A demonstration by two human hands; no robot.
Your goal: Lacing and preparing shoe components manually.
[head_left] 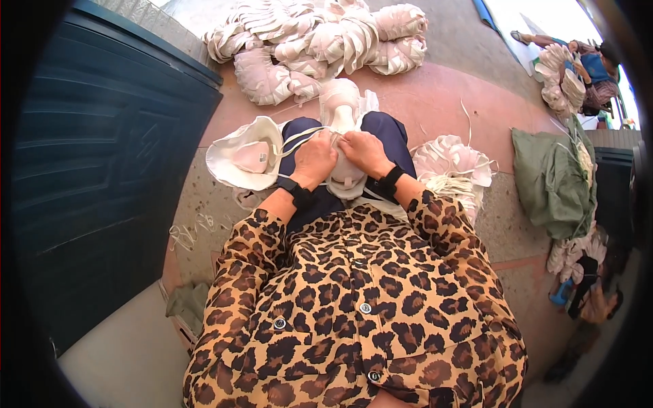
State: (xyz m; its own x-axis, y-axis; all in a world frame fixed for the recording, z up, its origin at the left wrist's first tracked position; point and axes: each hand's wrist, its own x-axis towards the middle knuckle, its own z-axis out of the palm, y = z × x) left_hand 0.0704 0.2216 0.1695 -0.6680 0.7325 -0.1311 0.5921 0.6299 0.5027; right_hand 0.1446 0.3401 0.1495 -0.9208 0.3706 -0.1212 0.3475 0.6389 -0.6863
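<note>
A dark blue door (115,177) with raised panels fills 9 o'clock, beside a floor (507,224) of speckled grey and pinkish red. At 3 o'clock slumps a green sack (552,183), a dark, boxy shape (614,194) just beyond it. A person (600,71) appears small at 2 o'clock; a blue strip (485,13) marks 1 o'clock, and olive cloth (188,304) lies crumpled at 8 o'clock.

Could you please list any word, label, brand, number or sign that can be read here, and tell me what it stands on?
No text can be read.
Small greyish square label on the pale pink insert inside the white, bowl-shaped fabric piece: too small and blurred to read.
Pale pink and white fabric piece at the left hand and right hand: none readable.
</note>
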